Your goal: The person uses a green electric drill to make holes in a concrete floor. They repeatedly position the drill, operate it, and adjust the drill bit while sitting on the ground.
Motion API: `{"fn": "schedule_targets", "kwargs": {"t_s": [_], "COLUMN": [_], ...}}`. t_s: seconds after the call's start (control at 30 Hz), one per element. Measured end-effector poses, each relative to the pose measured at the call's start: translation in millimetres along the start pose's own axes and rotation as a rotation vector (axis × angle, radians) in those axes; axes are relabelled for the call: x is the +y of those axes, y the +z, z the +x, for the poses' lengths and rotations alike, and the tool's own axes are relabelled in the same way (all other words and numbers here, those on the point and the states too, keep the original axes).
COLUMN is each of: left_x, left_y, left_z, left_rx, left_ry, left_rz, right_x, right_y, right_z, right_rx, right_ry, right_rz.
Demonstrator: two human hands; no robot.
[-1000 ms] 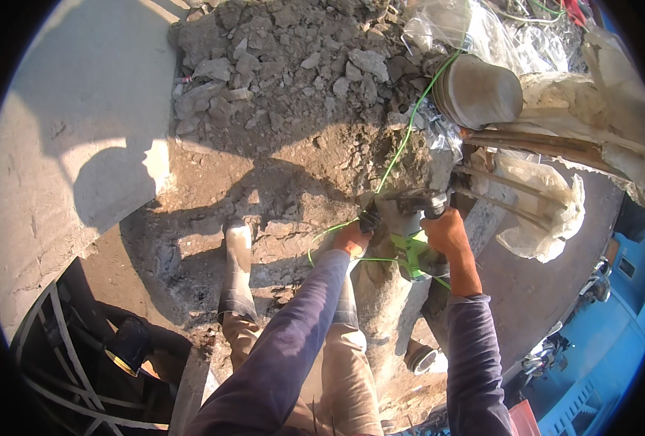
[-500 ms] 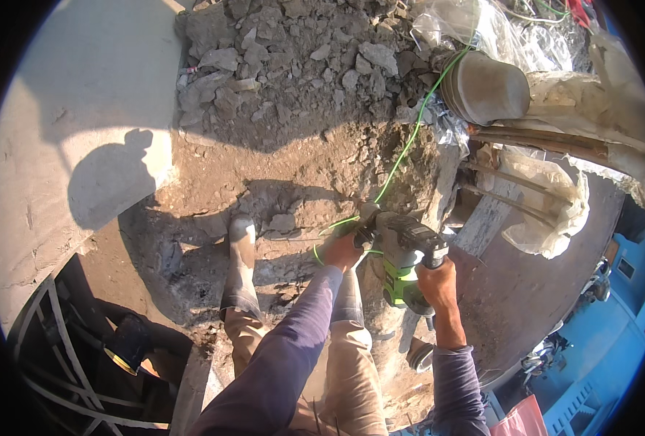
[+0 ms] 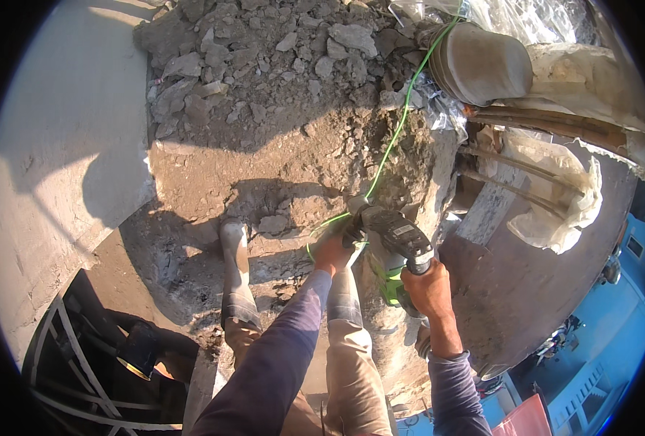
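A green and black power hammer (image 3: pixel 395 234), apparently a demolition or rotary hammer, is held in front of my legs. My left hand (image 3: pixel 331 254) is closed around its handle on the left. My right hand (image 3: pixel 429 288) wraps around the black grip at the right end. Its green housing (image 3: pixel 390 282) shows between my arms, pointing downward over the broken edge of a wall or ledge (image 3: pixel 391 341). The working tip is hidden. From the tool's left end a thin green cable (image 3: pixel 399 123) loops beside my left hand and runs up across the dirt.
Broken rubble (image 3: pixel 286 65) is heaped ahead, and a pale concrete slab (image 3: pixel 68 131) slopes at the left. Stacked buckets (image 3: pixel 482 64), wooden poles (image 3: pixel 555 123) and plastic sheeting (image 3: pixel 555 218) lie at the right. A dark pit with metal bars (image 3: pixel 82 356) opens lower left. My boots (image 3: pixel 235 254) stand on dirt.
The view has shifted, moving the rubble and slab leftward in the picture. The hammer has tilted slightly, and less of its green housing shows. Both hands keep their hold.
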State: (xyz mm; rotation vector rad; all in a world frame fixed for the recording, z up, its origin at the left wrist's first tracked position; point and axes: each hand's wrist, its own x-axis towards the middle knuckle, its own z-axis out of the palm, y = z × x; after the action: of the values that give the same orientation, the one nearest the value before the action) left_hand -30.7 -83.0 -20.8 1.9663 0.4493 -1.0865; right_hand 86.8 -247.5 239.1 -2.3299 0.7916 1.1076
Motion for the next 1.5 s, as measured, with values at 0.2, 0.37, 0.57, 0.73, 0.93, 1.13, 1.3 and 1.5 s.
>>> {"fn": "schedule_targets", "kwargs": {"t_s": [0.2,0.37,0.57,0.73,0.93,1.13,1.3,1.5], "left_x": [20,22,20,18,36,66,57,84], "left_y": [-34,-42,-16,11,29,47,71,61], "left_z": [-104,-191,-139,-64,-49,-39,-23,-20], "left_rx": [-0.089,-0.142,-0.202,-0.203,-0.209,-0.243,-0.212,-0.249], "left_ry": [-0.096,-0.05,0.257,0.259,0.145,0.112,0.151,0.079], "left_rz": [-0.048,-0.038,0.187,0.246,0.261,0.221,0.253,0.269], "right_x": [4,29,78,107,137,153,166,176], "right_y": [-18,-19,17,47,39,-10,-24,-33], "right_z": [-112,-214,-210,-132,-86,-37,-8,19], "right_rx": [0.019,0.017,0.196,0.322,0.294,0.252,0.199,0.188], "right_ry": [0.086,0.135,0.185,0.114,0.117,0.174,0.116,0.139], "right_rz": [0.22,0.215,0.487,0.506,0.449,0.396,0.354,0.345]}}
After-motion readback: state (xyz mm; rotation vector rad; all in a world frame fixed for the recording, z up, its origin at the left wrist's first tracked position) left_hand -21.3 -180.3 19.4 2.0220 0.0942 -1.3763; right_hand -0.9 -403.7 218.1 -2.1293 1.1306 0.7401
